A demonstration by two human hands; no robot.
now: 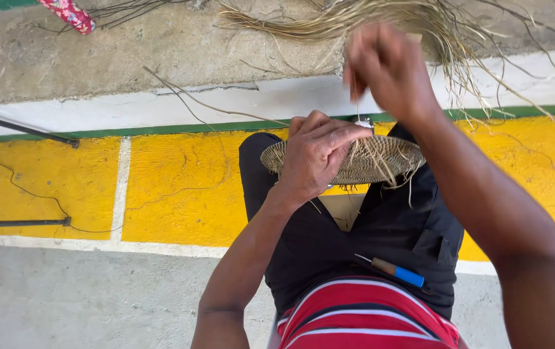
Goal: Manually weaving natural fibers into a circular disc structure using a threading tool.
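Note:
A round, flat woven disc of tan fibre (371, 158) rests on my knees, over black trousers. My left hand (316, 155) grips its near left edge, fingers curled over the rim. My right hand (384, 68) is raised above the disc, blurred, pinching a thin fibre strand that runs down to the weave. Loose strand ends hang from the disc's front edge.
A bundle of dry fibre strands (381, 19) lies on the concrete ahead. A tool with a blue and wooden handle (397, 271) lies on my lap. The floor has yellow painted panels (180, 187), white lines and a green stripe. Dark metal bars (19, 128) sit at left.

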